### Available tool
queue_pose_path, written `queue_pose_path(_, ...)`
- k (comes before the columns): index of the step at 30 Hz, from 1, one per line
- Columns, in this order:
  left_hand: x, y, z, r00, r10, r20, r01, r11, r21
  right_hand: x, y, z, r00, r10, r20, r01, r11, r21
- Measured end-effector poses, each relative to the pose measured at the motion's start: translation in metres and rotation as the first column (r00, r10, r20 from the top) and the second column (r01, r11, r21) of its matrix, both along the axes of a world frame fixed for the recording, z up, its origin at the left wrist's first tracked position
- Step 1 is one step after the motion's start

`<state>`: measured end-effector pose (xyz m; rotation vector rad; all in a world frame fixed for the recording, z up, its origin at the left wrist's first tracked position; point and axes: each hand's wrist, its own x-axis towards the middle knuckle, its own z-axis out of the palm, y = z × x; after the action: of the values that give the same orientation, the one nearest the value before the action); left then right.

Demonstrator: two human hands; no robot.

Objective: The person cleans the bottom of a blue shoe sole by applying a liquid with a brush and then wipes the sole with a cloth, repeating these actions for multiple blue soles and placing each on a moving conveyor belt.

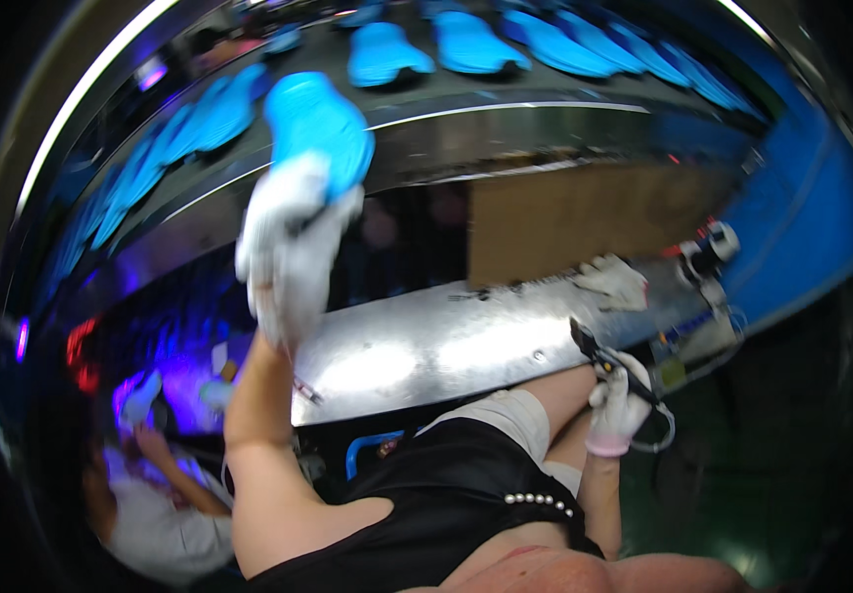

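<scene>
My left hand (293, 247), in a white glove, is raised over the far side of the bench. Its fingers close round the lower end of a blue shoe sole (316, 119), held upright in front of the belt. The hand is smeared by motion, so the exact grip does not show. Down by my thigh on the right, my gloved right hand (620, 407) grips a black hand tool (597, 356) with a cord at its back end. The tool's dark flat tip points up and left toward the bench edge; its exact kind I cannot make out.
A dark conveyor belt (417, 96) carries several blue soles (481, 44). Below it is a metal bench (417, 351) with a cardboard sheet (575, 217), an empty white glove (612, 282) and a white-and-black device (713, 247). A co-worker (165, 519) sits at left under violet light.
</scene>
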<state>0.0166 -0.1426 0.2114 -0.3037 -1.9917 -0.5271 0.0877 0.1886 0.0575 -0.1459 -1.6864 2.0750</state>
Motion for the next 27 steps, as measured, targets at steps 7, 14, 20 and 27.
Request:
queue_pose_path(7, 0.049, 0.09, -0.177, 0.623, -0.749, 0.225, 0.779, 0.621, -0.092, -0.002, 0.025, -0.02, 0.981, -0.163, 0.109, 0.176, 0.977, -0.122)
queue_pose_path(14, 0.039, 0.112, -0.251, 0.464, -0.795, 0.391, 0.722, 0.595, 0.352, -0.015, 0.015, -0.042, 0.933, -0.144, 0.329, 0.137, 0.99, 0.046)
queue_pose_path(20, -0.001, 0.137, -0.242, 0.008, -0.989, -0.148, -0.651, -0.117, 0.75, -0.08, -0.012, -0.083, 0.849, -0.339, 0.404, -0.028, 0.736, 0.676)
queue_pose_path(27, -0.002, 0.157, -0.267, 0.112, -0.915, -0.387, -0.787, -0.319, 0.528, -0.043, -0.047, -0.062, 0.963, -0.127, 0.24, -0.133, 0.551, 0.824)
